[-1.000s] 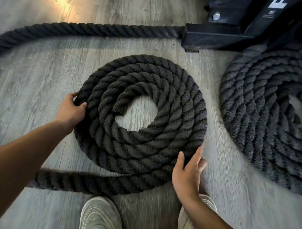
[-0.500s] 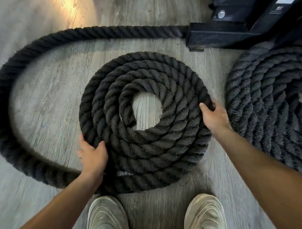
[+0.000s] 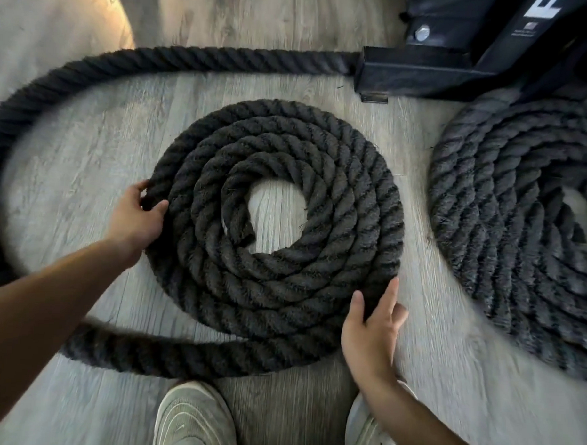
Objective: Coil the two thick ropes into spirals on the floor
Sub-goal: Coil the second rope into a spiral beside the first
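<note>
While lying flat on the grey wood floor (image 3: 430, 377), the centre rope spiral (image 3: 278, 228) is being touched on two sides in the head view. The left hand (image 3: 136, 217) is curling its grip around the outer turn; the right hand (image 3: 371, 338) is resting open-fingered against the near edge. Its loose tail (image 3: 91, 68) is looping away left. A second coiled rope (image 3: 518, 237) is lying right, beside black equipment (image 3: 457, 68).

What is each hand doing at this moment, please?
Left hand: curled around the outer turn of the centre coil, gripping it.
Right hand: open, fingers spread against the coil's lower right edge, holding nothing.
</note>
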The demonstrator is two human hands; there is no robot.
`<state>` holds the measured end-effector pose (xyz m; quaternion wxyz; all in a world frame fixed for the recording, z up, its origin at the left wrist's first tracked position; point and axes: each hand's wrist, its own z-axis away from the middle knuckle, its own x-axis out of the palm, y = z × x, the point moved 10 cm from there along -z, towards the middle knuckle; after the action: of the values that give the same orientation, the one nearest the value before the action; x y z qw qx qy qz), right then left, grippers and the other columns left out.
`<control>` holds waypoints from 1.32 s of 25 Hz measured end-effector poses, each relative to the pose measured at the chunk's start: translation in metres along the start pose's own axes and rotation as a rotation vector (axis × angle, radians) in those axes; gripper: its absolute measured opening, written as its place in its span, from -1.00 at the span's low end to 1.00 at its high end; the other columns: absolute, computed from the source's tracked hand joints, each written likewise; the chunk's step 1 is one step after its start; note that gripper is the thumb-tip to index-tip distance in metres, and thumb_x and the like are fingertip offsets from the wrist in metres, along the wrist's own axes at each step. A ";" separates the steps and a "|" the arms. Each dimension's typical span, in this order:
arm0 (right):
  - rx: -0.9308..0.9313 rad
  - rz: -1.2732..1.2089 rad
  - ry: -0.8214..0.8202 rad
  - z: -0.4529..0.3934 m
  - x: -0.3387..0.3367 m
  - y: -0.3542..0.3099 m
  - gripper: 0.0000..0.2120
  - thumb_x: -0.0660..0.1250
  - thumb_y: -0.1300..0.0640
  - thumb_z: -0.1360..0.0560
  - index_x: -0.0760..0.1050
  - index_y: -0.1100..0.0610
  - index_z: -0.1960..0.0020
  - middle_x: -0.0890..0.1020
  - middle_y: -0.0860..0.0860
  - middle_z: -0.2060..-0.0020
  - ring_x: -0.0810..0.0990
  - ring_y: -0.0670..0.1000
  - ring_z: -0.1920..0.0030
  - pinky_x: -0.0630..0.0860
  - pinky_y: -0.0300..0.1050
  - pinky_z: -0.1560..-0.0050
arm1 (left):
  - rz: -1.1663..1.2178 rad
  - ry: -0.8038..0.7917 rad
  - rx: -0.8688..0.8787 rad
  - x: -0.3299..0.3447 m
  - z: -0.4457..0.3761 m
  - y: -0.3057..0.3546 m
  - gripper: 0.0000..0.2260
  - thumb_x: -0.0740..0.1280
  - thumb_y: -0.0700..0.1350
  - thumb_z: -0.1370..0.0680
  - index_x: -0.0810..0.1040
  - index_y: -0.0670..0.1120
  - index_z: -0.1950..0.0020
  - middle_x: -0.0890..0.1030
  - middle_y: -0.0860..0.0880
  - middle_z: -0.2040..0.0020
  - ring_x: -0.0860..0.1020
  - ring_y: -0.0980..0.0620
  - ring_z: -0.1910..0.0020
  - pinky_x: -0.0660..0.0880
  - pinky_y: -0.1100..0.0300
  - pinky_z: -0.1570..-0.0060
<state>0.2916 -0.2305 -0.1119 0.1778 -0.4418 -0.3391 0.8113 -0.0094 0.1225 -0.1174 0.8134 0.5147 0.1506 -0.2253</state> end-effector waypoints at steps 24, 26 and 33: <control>0.020 0.093 -0.087 0.007 0.014 -0.010 -0.24 0.14 -0.04 -0.65 -0.31 0.05 -0.61 0.16 0.21 -0.45 0.46 0.29 -0.24 0.49 0.01 -0.03 | 0.116 0.048 -0.097 -0.001 0.016 -0.004 -0.44 0.44 -0.07 -0.57 0.33 -0.02 -0.53 0.55 -0.10 -0.36 0.58 -0.07 -0.22 0.56 0.00 -0.17; 0.029 0.114 -0.097 -0.016 0.010 -0.016 -0.26 0.13 -0.03 -0.66 -0.32 0.02 -0.61 0.13 0.20 -0.48 0.47 0.27 -0.19 0.43 -0.05 0.01 | 0.158 0.049 -0.129 0.001 0.025 -0.009 -0.46 0.43 -0.12 -0.58 0.32 -0.04 -0.52 0.57 -0.10 -0.31 0.61 -0.07 -0.17 0.58 0.01 -0.05; 0.026 0.184 -0.004 -0.140 -0.029 -0.055 -0.39 0.19 -0.19 -0.62 0.16 -0.02 -0.60 0.23 0.17 -0.51 0.37 0.26 -0.41 0.42 0.09 -0.28 | 0.332 0.079 -0.340 0.038 0.126 -0.050 -0.34 0.45 -0.15 -0.56 0.11 -0.07 -0.50 0.42 0.02 -0.26 0.51 -0.05 -0.20 0.58 -0.07 -0.09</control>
<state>0.4239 -0.1531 -0.1088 0.1075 -0.4670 -0.2868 0.8295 -0.0015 -0.0180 -0.1204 0.9077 0.3964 0.1315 -0.0393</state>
